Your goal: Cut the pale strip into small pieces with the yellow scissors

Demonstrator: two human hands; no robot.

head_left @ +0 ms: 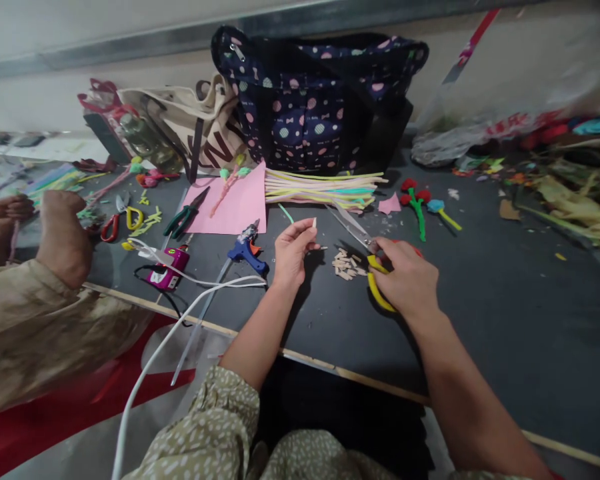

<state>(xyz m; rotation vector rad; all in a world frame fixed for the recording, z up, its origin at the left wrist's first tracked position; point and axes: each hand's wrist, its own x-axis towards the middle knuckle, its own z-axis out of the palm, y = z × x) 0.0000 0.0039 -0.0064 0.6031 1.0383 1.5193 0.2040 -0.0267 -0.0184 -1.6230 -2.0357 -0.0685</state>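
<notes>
My right hand (405,277) is closed around the handles of a pair of scissors (375,267) with yellow and red grips. Their blades point up and left, parted. To the left, the fingertips of my left hand (296,250) are pinched together; what they hold is too small to make out. A thin mint-green strand (286,213) shows just behind that hand, partly hidden. Between my hands lies a small pile of short beige cut pieces (347,264). Behind them rests a bundle of yellow, pink and green pipe cleaners (325,187).
A blue glue gun (250,252), green-handled pliers (186,215) and a purple power box (168,268) with a white cable lie left. Pink paper (245,207) sits behind. Pipe-cleaner flowers (419,207) and dry husks (575,207) are right. Another person's hand (5,217) is far left.
</notes>
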